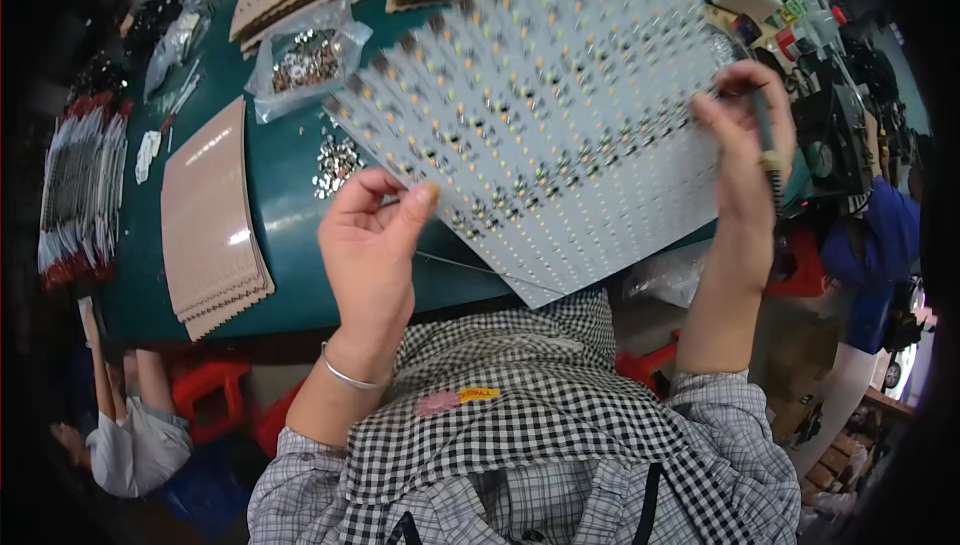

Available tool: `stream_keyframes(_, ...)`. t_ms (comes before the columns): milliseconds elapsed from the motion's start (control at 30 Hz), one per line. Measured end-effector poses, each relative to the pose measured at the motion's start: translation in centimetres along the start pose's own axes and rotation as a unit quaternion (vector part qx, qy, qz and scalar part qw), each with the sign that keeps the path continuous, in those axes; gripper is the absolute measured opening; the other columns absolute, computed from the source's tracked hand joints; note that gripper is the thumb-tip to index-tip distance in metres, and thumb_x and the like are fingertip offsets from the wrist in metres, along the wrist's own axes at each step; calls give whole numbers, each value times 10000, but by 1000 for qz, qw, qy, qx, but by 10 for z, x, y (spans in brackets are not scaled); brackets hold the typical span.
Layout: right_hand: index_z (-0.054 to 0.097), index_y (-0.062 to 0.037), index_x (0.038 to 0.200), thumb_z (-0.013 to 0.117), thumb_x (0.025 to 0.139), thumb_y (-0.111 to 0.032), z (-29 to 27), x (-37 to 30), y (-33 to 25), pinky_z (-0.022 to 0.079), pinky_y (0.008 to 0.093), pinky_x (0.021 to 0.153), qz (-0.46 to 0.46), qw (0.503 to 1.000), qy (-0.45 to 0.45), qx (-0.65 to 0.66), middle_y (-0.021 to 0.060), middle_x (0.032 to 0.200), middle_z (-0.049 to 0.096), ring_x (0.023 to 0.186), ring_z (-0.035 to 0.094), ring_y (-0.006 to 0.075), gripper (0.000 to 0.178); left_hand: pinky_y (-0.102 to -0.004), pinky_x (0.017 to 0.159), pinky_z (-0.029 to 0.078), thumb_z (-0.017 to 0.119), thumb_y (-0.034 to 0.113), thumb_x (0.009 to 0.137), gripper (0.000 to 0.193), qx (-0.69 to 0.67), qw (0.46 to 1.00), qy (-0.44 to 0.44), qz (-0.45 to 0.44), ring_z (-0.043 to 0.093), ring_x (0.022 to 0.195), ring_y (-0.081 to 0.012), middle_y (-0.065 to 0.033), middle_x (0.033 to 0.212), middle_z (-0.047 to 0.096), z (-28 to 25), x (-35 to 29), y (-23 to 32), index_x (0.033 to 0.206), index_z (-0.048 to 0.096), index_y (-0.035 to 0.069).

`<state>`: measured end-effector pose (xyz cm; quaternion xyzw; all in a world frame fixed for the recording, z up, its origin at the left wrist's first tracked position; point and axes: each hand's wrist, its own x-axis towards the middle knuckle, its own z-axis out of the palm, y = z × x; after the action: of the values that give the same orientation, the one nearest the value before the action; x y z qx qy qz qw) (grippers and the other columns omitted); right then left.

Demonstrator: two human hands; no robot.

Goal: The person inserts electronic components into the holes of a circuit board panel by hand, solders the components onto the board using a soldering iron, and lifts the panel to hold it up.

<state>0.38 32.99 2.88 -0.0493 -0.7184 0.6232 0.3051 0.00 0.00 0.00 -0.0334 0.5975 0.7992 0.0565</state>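
A large pale grey circuit board panel (580,115), with rows of small yellow, green and dark parts, is tilted up in front of me over the table edge. At its left edge, my left hand (375,220) pinches it between thumb and fingers. My right hand (745,115) is closed at the right edge, its thumb on the panel's face. A slim dark-handled tool (768,135) with a spring-like end, perhaps a soldering iron, lies along that hand. A thin wire (465,263) runs by the panel's lower left edge.
Small metal parts (338,160) lie loose on the green table (290,235) beside a plastic bag (310,57) of more parts. Brown board stacks (210,215) stand left and at the back. Bundled wires (82,190) lie far left. Another person (135,445) sits lower left, near red stools (210,390).
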Motion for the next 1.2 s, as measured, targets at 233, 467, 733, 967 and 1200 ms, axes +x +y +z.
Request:
stream_keyframes(233,557,-13,1163,727,738,136,4,18,-53,535,263,825,-164,979,68,104,69,1015,637,879,628,132,481,-232,700,496,734,-120,773,204,-20,955,-23,294,588,817,-111,-51,888,626,17,-4,54,903,623,-7)
stream_keyframes(467,581,29,1034,660,870,-193,5,-29,8,504,337,906,-114,991,-53,54,119,966,655,958,663,225,287,-220,645,485,716,-124,712,192,222,883,-26,413,609,776,-131,-91,888,643,-4,9,44,866,716,-10)
stream_keyframes(733,609,27,1066,720,810,-162,12,-53,13,494,346,945,-63,997,-38,11,134,1041,669,1038,648,229,337,-268,790,487,732,11,781,178,207,920,-61,327,626,908,-183,-164,1026,670,-26,8,17,948,678,-21)
stream_keyframes(967,584,57,1100,659,853,-302,14,-49,11,480,379,974,-57,998,-38,16,158,1086,643,1072,632,261,443,-241,685,500,626,-168,772,211,198,907,-47,369,656,853,-178,-120,925,701,-16,15,23,901,685,-11)
stream_keyframes(1200,588,59,1097,643,855,-286,17,-46,15,484,364,963,-92,995,-39,-6,157,1082,642,1053,635,250,425,-233,645,479,643,-158,760,204,202,906,-50,368,641,817,-167,-113,927,700,-15,17,26,892,690,-9)
